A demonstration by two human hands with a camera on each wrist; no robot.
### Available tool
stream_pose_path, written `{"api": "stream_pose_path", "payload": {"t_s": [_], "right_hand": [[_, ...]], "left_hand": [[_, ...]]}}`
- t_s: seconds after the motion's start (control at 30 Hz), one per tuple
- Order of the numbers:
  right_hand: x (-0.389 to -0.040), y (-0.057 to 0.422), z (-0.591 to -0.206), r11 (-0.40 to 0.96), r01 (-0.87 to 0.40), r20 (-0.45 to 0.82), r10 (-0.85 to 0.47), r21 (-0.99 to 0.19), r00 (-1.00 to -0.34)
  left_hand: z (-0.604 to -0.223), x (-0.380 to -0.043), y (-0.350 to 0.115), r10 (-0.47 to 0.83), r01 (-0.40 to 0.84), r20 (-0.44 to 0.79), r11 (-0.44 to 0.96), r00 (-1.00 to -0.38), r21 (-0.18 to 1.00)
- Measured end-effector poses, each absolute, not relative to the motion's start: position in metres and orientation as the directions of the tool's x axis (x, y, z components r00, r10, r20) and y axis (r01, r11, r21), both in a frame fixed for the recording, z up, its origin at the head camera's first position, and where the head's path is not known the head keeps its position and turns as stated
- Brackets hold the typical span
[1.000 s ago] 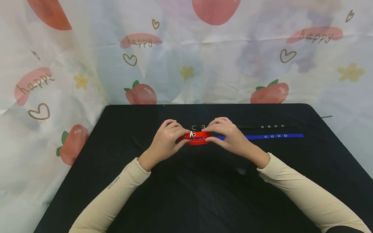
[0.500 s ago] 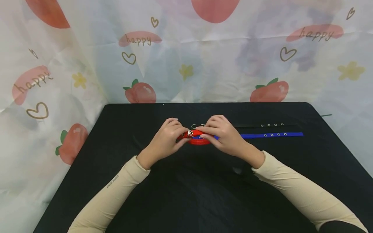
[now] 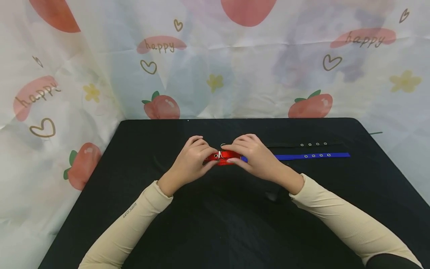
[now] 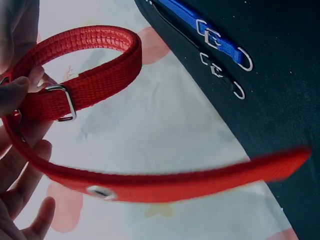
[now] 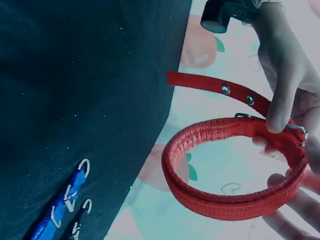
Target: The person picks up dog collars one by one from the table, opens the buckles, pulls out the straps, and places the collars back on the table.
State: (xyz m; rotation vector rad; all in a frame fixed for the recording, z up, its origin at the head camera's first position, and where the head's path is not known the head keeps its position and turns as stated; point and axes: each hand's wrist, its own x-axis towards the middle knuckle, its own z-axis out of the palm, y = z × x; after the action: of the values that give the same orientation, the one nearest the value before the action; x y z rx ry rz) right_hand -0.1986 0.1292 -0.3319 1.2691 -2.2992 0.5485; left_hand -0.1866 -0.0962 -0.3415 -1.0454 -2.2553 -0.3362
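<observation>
A red dog collar (image 3: 230, 154) with a metal buckle is held just above the table, between both hands. My left hand (image 3: 189, 158) pinches it at the buckle end between thumb and fingers. From the other side, my right hand (image 3: 254, 154) pinches the collar with thumb and forefinger, close to the left hand. Seen in the left wrist view, the red collar (image 4: 107, 85) forms a loop, and its eyeleted tail sticks out. The right wrist view has the same loop of the collar (image 5: 220, 207), with a thumb pressing near the buckle.
A blue collar (image 3: 312, 156) lies flat on the black table (image 3: 218, 224), its eyeleted end pointing right. Behind it is a black collar (image 3: 285, 145), partly hidden by the right hand. A printed fabric backdrop (image 3: 248, 74) rises behind the table.
My right hand has shifted left along the red collar, closer to the left hand. The left hand keeps its grip near the buckle and has hardly moved.
</observation>
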Motion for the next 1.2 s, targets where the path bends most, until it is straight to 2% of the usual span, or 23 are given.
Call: {"api": "stream_pose_path", "payload": {"t_s": [0.33, 0.67, 1.0, 1.2], "right_hand": [[-0.2, 0.146, -0.334, 0.515, -0.845, 0.567, -0.657, -0.143, -0.496], [-0.205, 0.154, -0.338, 0.509, -0.857, 0.585, -0.672, -0.08, -0.454], [-0.202, 0.149, -0.338, 0.508, -0.853, 0.608, -0.641, -0.122, -0.469], [-0.2, 0.141, -0.335, 0.466, -0.88, 0.63, -0.657, -0.094, -0.415]], "left_hand": [[-0.34, -0.185, -0.103, 0.585, 0.743, 0.626, 0.669, -0.516, -0.013], [-0.344, -0.184, -0.101, 0.599, 0.747, 0.625, 0.663, -0.5, -0.038], [-0.341, -0.183, -0.092, 0.576, 0.761, 0.633, 0.648, -0.517, 0.032], [-0.338, -0.18, -0.087, 0.573, 0.767, 0.651, 0.641, -0.497, 0.021]]}}
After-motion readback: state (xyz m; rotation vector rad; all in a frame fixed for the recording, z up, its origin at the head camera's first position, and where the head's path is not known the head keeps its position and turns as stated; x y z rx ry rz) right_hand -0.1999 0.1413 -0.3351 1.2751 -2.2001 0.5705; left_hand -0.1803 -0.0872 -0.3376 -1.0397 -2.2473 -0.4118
